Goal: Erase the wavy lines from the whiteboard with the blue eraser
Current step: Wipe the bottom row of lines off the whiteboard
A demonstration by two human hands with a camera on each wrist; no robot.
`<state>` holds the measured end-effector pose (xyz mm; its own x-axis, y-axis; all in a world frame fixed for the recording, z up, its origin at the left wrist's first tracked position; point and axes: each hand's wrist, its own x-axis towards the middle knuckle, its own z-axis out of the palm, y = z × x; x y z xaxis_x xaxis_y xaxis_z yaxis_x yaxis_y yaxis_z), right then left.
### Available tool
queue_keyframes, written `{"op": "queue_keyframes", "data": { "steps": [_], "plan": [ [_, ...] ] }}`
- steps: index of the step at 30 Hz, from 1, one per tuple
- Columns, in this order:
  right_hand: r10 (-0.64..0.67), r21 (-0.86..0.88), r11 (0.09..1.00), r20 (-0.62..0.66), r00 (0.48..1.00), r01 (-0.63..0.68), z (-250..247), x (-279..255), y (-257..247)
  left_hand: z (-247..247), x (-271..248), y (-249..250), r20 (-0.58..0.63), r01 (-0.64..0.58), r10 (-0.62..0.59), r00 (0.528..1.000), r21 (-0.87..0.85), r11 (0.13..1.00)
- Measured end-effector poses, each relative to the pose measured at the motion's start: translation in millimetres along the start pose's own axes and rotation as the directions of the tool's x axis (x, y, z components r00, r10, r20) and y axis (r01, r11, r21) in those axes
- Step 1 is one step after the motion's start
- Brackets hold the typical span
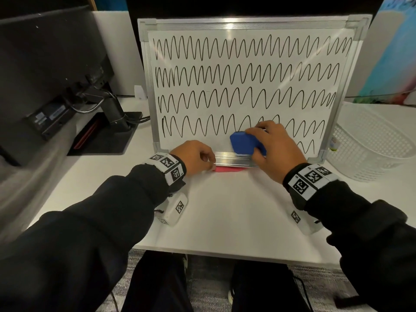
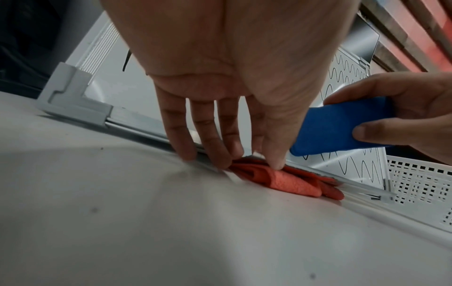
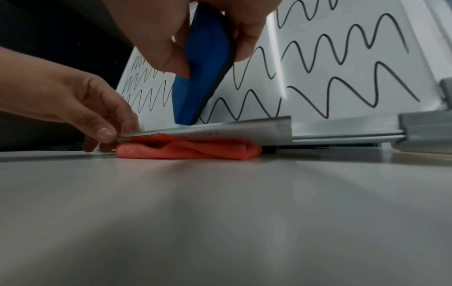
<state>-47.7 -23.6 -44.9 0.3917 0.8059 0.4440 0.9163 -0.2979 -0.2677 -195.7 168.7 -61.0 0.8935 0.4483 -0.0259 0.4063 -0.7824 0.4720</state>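
The right hand (image 1: 273, 149) grips the blue oblong foam eraser (image 1: 246, 144), thumb curled on one long edge and fingers wrapped over the other; in the head view it sits low and right of centre, its face laid against the white aluminium-framed whiteboard (image 1: 360, 64) just above the bottom rail. The black wavy marker lines (image 1: 247, 74) fill four full rows up the board; the lowest row looks wiped on its left stretch, with a few peaks remaining at lower right.

The left hand (image 1: 193, 159), lower centre-left, has its fingers extended and lightly bent, fingertips (image 2: 276, 162) pressing on the bottom rail and the folded red-orange cloth (image 2: 288, 181) wedged under it; it holds nothing enclosed.

To do this stroke well, I judge the eraser should stay flat, not tipped on its edge as the right wrist view suggests; steady pressure matters, since the board leans and may slide; the left hand should brace firmly. Long overlapping horizontal passes towards the lower right would likely clear the remnant; then work upward, row by row.

A white perforated plastic basket (image 1: 371, 145) stands at right; a black monitor (image 1: 51, 70) fills the upper left.
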Motion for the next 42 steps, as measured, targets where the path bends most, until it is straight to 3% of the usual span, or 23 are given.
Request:
{"op": "queue_keyframes", "data": {
  "steps": [7, 13, 19, 25, 32, 37, 42],
  "plan": [
    [-0.03, -0.031, 0.999, 0.133, 0.991, 0.034, 8.7, 9.3, -12.4, 0.9, 0.3, 0.6, -0.001, 0.006, -0.005, 1.0, 0.005, 1.0],
    [0.111, -0.113, 0.989, 0.133, 0.985, -0.097, -4.7, -7.6, -1.5, -0.9, 0.3, 8.8, 0.001, -0.004, 0.004, 1.0, 0.078, 0.997],
    [0.141, -0.048, 0.99, 0.143, 0.98, -0.136, -13.2, -20.1, 3.0, 4.0, 5.7, 29.6, 0.01, -0.058, 0.057, 0.998, 0.067, 0.996],
    [0.181, -0.072, 0.983, 0.289, 0.94, -0.167, -13.6, -31.7, 7.7, 11.8, 12.9, 43.8, 0.062, -0.1, 0.092, 0.994, 0.146, 0.984],
    [0.143, -0.056, 0.99, 0.289, 0.947, -0.132, -15.7, -32.1, 8.0, 17.2, 18.7, 56.1, 0.1, -0.148, 0.125, 0.987, 0.282, 0.948],
    [0.058, -0.014, 0.998, 0.311, 0.949, -0.056, -10.2, -29.6, 11.0, 18.7, 19.9, 49.8, 0.066, -0.109, 0.095, 0.993, 0.264, 0.958],
    [0.072, -0.016, 0.997, 0.327, 0.942, -0.071, -10.4, -29.7, 9.6, 17.8, 18.3, 43.7, 0.038, -0.058, 0.052, 0.998, 0.186, 0.981]
  ]
}}
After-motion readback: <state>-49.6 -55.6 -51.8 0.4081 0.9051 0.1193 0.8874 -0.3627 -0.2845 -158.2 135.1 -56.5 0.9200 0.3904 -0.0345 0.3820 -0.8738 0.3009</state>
